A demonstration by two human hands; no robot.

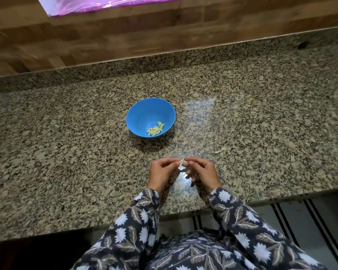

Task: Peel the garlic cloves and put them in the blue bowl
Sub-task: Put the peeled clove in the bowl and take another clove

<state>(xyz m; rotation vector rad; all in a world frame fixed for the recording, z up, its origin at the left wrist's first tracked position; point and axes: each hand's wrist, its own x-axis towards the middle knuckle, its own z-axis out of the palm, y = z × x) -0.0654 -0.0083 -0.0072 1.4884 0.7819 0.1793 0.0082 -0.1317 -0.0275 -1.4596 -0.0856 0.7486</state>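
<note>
You held a garlic clove (182, 162) pinched between the fingertips of both hands. Your left hand (163, 173) and right hand (201, 172) curled toward each other over the near part of the granite counter (66, 149). Farther off and slightly left stood the blue bowl (141, 112), with a small heap of peeled cloves (155, 129) lying on its near-right inner side. A scrap of garlic skin (221, 150) lay on the counter to the right of your hands, apart from them. Your leaf-patterned sleeves (137, 221) reached over the counter's near edge.
</note>
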